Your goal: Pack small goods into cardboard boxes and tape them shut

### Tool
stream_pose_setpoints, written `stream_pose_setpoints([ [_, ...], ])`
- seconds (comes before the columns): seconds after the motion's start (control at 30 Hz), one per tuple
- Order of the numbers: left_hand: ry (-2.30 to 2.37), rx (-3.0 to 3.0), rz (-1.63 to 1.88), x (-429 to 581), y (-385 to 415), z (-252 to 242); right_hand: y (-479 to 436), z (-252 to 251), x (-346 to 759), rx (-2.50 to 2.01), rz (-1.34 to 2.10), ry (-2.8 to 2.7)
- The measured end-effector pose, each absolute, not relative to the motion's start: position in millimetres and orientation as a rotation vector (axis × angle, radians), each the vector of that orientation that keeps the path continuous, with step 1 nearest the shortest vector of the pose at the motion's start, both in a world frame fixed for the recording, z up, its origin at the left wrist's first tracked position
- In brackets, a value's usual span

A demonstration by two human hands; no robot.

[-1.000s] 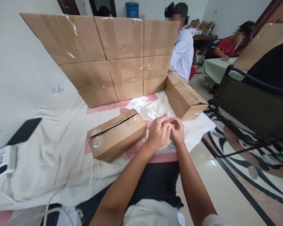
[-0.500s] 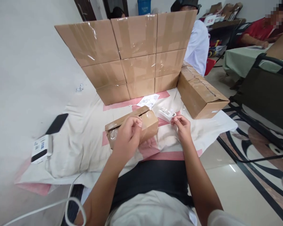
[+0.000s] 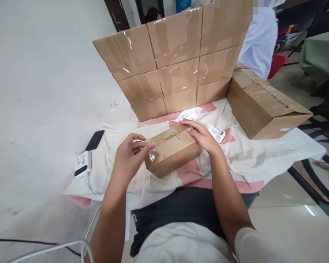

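Observation:
A small cardboard box [image 3: 172,153] lies on the cloth before me, with a ragged seam along its top. My left hand [image 3: 131,155] is at the box's left end, thumb and fingers pinched on a piece of clear tape [image 3: 152,155] that shines against the cardboard. Over the right end of the box rests my right hand [image 3: 201,135], its fingers stretched out and touching the top. Just behind that hand lies a white tape dispenser [image 3: 219,135], partly covered by it.
A tall taped cardboard panel [image 3: 178,69] stands behind. A larger closed box [image 3: 263,102] sits to the right, a drawn-on paper [image 3: 192,113] near the panel. At left are a black phone-like slab [image 3: 95,140] and a white device [image 3: 82,163]. Someone in white [image 3: 259,40] is behind the panel.
My right hand has moved from the tape dispenser onto the box's right end. My left hand has gone to the box's left end. The box looks turned, and the view has shifted.

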State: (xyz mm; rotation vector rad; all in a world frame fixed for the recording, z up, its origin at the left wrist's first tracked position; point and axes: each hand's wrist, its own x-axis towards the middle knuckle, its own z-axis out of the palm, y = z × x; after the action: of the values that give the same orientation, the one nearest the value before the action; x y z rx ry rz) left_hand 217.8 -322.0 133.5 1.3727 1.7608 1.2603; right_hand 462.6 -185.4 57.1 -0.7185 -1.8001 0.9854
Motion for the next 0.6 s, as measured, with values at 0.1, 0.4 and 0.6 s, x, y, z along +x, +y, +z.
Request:
stream_pose_setpoints([
  [0.1,1.823,1.373,1.229,207,-325,133,-183,61,465,-0.778,0.991,-1.85],
  [0.4,1.783,1.595,1.12,176,-326,136,-176,65,462,-0.748,1.024,-1.853],
  [0.6,1.696,1.479,1.07,183,-325,140,-182,53,465,-0.728,1.038,-1.768],
])
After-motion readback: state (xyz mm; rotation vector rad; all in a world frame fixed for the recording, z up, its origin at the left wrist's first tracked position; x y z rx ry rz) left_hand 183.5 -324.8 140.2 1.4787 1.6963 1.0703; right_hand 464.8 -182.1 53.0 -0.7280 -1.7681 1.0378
